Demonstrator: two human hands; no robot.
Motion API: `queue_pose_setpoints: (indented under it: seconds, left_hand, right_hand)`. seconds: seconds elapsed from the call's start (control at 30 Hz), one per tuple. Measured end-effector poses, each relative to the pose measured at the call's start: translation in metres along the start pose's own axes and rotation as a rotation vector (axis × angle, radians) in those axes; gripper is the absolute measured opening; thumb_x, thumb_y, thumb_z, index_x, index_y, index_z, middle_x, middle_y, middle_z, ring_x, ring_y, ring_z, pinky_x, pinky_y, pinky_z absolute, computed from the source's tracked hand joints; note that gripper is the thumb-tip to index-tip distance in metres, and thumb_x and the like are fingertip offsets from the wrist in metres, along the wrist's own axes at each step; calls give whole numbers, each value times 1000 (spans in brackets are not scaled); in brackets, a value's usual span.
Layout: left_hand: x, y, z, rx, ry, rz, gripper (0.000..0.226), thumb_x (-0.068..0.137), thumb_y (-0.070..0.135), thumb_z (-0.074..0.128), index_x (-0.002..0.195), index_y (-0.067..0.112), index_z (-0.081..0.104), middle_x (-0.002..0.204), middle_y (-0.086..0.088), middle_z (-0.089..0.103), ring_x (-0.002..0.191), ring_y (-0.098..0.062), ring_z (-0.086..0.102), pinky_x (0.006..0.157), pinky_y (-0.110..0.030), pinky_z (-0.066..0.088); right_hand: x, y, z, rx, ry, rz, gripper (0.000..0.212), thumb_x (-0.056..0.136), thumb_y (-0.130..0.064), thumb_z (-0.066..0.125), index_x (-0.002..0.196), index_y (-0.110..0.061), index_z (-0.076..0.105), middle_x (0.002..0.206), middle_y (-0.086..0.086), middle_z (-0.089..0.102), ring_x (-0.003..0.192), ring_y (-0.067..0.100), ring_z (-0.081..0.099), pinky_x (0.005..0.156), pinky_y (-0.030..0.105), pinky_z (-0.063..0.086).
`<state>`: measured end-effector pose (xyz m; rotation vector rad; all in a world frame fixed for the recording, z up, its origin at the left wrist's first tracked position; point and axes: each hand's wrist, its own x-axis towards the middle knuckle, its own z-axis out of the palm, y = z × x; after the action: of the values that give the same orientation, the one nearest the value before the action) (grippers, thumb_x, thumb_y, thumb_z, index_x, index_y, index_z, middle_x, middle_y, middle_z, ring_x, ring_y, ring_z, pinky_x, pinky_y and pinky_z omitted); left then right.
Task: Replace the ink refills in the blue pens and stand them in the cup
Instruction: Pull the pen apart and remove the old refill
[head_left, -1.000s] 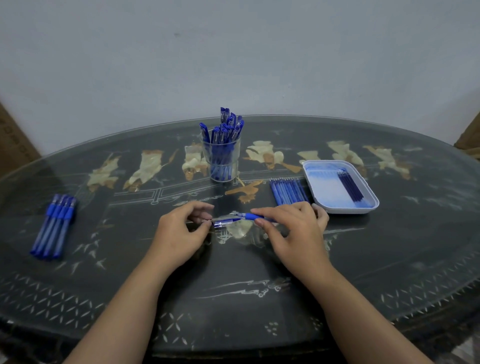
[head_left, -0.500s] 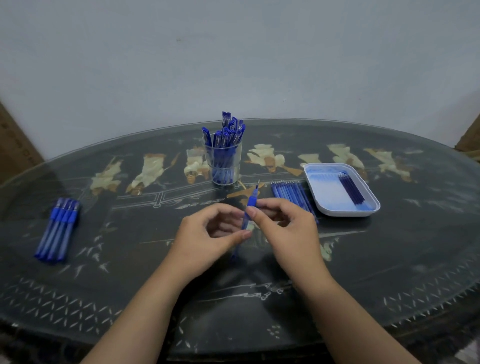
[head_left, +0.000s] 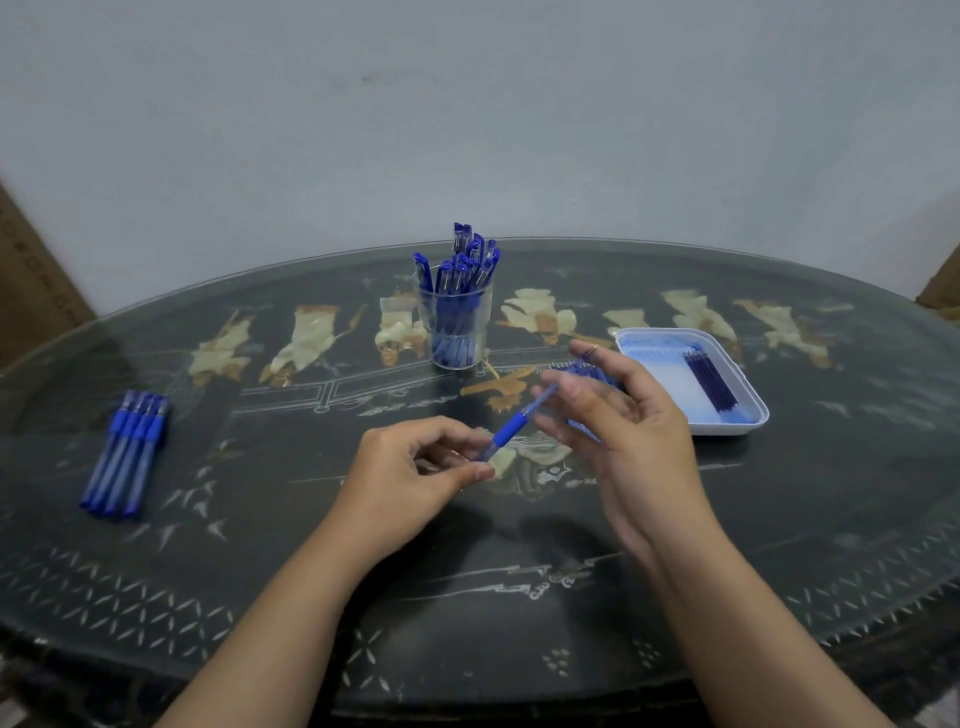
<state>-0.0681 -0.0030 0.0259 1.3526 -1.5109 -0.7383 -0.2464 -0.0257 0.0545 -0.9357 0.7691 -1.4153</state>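
Note:
My left hand (head_left: 415, 478) pinches the lower barrel of a blue pen (head_left: 508, 432), which slants up and to the right above the table. My right hand (head_left: 623, 431) hovers by the pen's upper end, its fingers spread and blurred and gripping nothing. A clear cup (head_left: 457, 332) with several capped blue pens stands behind my hands. A row of blue pens (head_left: 124, 457) lies at the left. Loose blue refills (head_left: 584, 370) lie on the table, mostly hidden behind my right hand.
A white tray (head_left: 727, 428) at the right holds a few dark refills (head_left: 711, 384). The oval, glass-topped dark table (head_left: 467, 597) carries inlaid figures. A wall rises close behind it, and brown cardboard shows at both edges of the view.
The pen has gone from lying flat, to upright between both hands, to slanting right. My right hand has let go of it, opened and moved right.

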Motion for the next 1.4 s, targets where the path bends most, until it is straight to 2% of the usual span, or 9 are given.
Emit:
queue_pose_setpoints:
  seconds: [0.13,0.27,0.4,0.6,0.77,0.9,1.03,1.2,1.4]
  left_hand:
    - [0,-1,1,3,1,18,31,66,7,86,80,30,73,82,7,75,69,-6,68,69,-15,53]
    - [1,-5,-1,31,49,44,31,68,8,85,82,32,73,80,8,74,68,-8,68,67,-17,53]
    - [2,-14,-7,27,181,61,33,71,8,84,83,37,71,77,13,72,68,-4,66,65,-15,52]
    - [6,-28,-18,-94,497,23,25,78,7,78,94,24,70,86,7,72,79,-5,68,74,-12,50]
    - [7,-32,-18,-108,563,12,24,80,7,77,93,24,69,87,7,71,80,-2,67,73,-10,49]
    - [8,-32,-17,-91,559,25,22,80,5,77,96,17,69,87,5,70,78,1,65,71,-8,48]
    - [7,-32,-17,-66,554,37,22,79,5,77,98,15,70,87,5,70,79,1,65,71,-8,48]
    - [7,-31,-17,-40,541,45,23,79,7,77,97,18,69,88,6,69,80,0,64,70,-8,48]
    - [7,-30,-16,-39,532,33,23,79,6,77,98,16,69,88,7,69,79,3,64,69,-7,48]
  right_hand:
    - [1,2,8,-21,93,-95,30,84,6,67,105,-13,58,82,12,70,84,27,72,71,30,58]
    - [21,-10,6,5,230,-287,20,84,7,67,89,-10,59,77,9,68,77,24,70,69,29,59]
    - [53,-21,3,-98,297,-359,13,84,3,70,91,-8,68,74,2,70,70,16,69,71,26,57]
    - [88,-2,-8,-775,105,-94,24,82,-4,74,104,-15,73,90,4,73,76,12,68,68,16,53]
    - [103,17,-20,-1136,-44,57,23,80,-5,75,102,-14,74,85,3,68,80,14,64,71,19,43]
    - [109,17,-20,-1228,-100,123,23,79,-5,77,101,-12,73,87,8,70,73,17,66,62,19,49]
    - [116,20,-22,-1289,-88,118,24,76,-5,80,95,-15,70,82,12,72,72,23,72,78,36,59]
    - [118,28,-23,-1315,-65,86,28,73,-8,83,84,-25,62,97,14,69,78,28,70,78,42,59]
    - [118,33,-22,-1400,-88,33,25,77,-7,77,88,-22,62,107,10,63,85,20,57,63,24,40]
